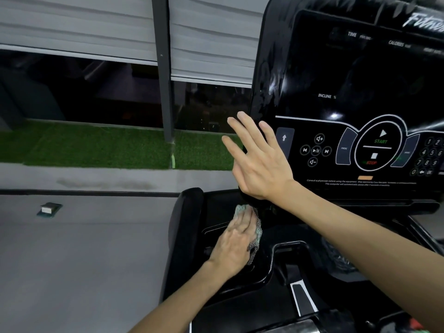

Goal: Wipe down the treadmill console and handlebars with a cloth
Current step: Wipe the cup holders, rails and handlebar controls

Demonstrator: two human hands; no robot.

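Treadmill console (348, 92), glossy black, is being seen at upper right, with START and STOP markings being displayed on its panel. A black side tray (213, 212) is being seen below the console's left corner. Right hand (259, 162) is being held flat at the console's left edge, grip spread and holding nothing. Left hand (234, 246) is being pressed down in the tray, grip laid flat. Cloth (257, 233), greenish and checked, is being pinned under those fingers.
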